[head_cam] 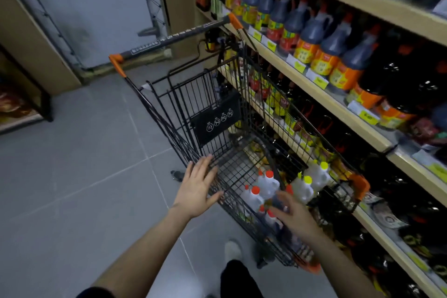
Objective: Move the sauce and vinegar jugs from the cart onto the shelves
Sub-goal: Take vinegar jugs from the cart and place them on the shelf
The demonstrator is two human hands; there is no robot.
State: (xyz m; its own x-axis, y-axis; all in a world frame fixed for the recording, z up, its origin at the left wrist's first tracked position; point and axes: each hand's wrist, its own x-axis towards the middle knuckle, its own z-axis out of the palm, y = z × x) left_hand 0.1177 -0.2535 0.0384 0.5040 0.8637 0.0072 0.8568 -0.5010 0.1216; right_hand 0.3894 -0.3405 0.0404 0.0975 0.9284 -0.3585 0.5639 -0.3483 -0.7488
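cart (217, 113) beside shelves (314, 84) | clear jugs (267, 185), red and yellow caps, in cart basket, near end | right hand (294, 215) over jugs, fingers spread, contact blurred, can't tell grip | left hand (197, 187) flat, fingers apart, at cart's near rim, holds nothing

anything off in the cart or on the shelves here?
Nothing stands out. Clear jugs stand upright in the cart, no spill shows on the floor, and the dark jugs sit in rows on the shelf.
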